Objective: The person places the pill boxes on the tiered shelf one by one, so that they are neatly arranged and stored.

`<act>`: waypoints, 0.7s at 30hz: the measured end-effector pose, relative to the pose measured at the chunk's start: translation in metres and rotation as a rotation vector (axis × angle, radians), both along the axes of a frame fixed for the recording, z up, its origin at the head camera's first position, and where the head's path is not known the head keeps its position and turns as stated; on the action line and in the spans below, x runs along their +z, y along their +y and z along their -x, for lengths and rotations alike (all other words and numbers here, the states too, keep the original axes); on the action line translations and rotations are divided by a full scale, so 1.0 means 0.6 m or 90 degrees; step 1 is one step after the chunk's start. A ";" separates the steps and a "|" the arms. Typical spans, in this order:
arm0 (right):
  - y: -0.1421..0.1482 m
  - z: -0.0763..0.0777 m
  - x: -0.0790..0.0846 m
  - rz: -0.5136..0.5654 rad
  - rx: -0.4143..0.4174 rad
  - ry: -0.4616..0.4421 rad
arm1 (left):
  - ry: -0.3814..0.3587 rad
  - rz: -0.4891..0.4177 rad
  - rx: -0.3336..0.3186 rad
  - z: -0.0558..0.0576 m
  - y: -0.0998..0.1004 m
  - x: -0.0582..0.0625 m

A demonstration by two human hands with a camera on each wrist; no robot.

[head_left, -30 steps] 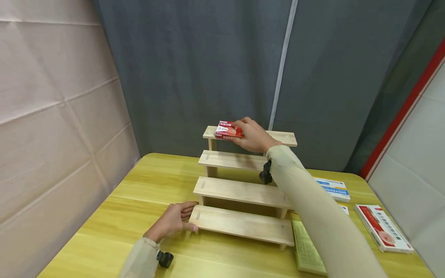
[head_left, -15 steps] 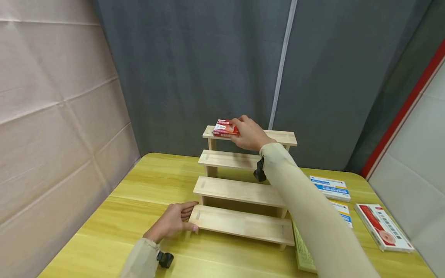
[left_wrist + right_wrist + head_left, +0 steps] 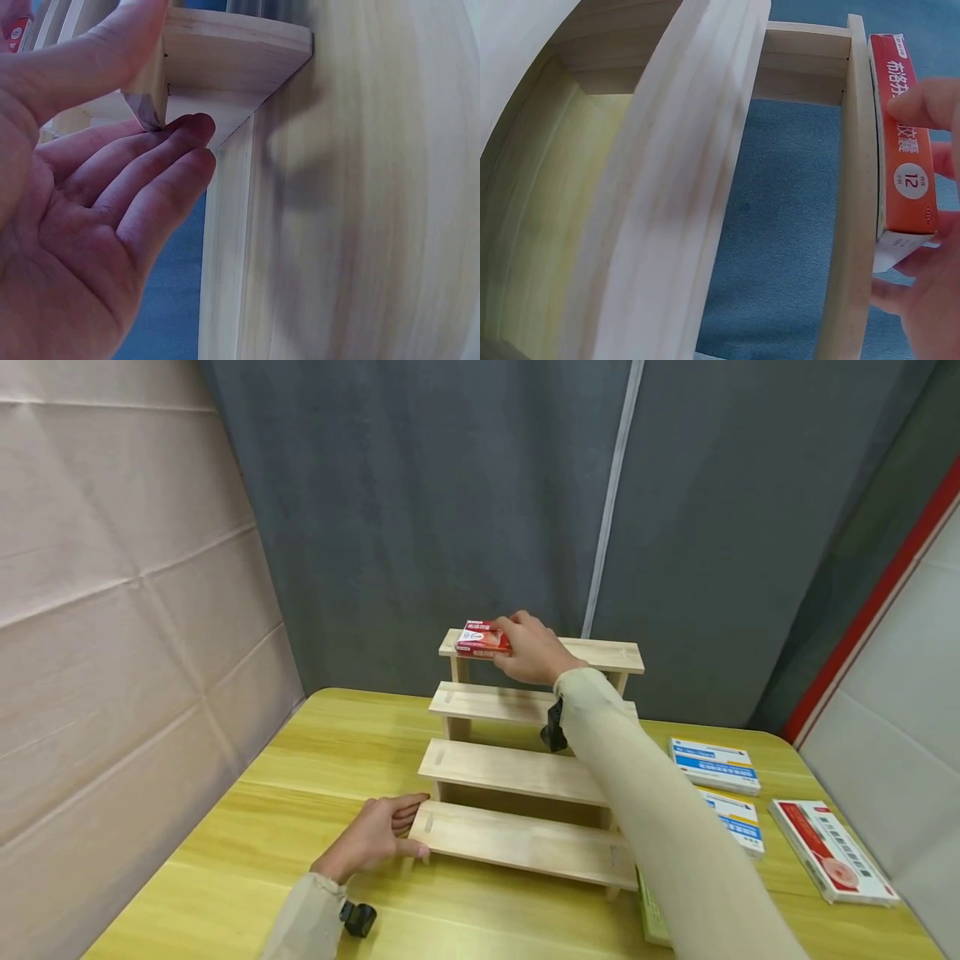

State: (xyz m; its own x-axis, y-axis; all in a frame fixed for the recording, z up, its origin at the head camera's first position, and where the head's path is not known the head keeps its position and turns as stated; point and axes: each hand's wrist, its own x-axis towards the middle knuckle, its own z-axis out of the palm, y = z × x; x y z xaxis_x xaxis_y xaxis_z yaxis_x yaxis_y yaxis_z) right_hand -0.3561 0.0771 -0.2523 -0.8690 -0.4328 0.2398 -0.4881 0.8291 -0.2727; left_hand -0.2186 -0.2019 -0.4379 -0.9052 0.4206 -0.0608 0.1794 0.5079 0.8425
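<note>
While gripping the red medicine box (image 3: 480,639) in the right hand (image 3: 532,650), has just eased it leftward along the top board (image 3: 606,654) of the stepped wooden rack (image 3: 517,769), bringing it near that board's left end. Judging by so small a shift, probably adjusting the resting spot rather than carrying from afar. Not released: in the right wrist view, pressing one digit on the box's red printed side, curling others round behind. Cannot tell whether fully settled on the board or held slightly clear of it. Lower down, holding the rack at the left end of the lowest board (image 3: 521,845) with the left hand (image 3: 371,835), thumb at the front corner, fingers behind and underneath, seemingly to steady it. Compared with a second ago: farther from the board's middle for the red medicine box, unchanged for the left hand. Also swung left with the right sleeve (image 3: 645,793), so uncovering more of the upper blue-and-white box (image 3: 715,766) and the lower blue-and-white box (image 3: 735,822), while hiding more of the green box (image 3: 654,914). Seen lying in the same place at far right: the red-and-white box (image 3: 834,852).
</note>
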 end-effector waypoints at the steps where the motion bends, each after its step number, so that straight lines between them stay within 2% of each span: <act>1: 0.000 0.000 -0.001 0.001 -0.003 -0.003 | 0.000 0.001 0.000 0.000 0.001 0.000; 11: 0.001 -0.006 -0.015 -0.001 -0.009 0.011 | 0.003 0.006 0.000 0.001 -0.002 0.001; 16: 0.006 -0.025 -0.010 0.014 0.007 0.034 | 0.001 0.010 -0.005 0.001 -0.006 0.002; 21: 0.036 -0.051 0.001 0.030 0.005 0.075 | 0.009 0.009 -0.003 0.004 -0.003 0.003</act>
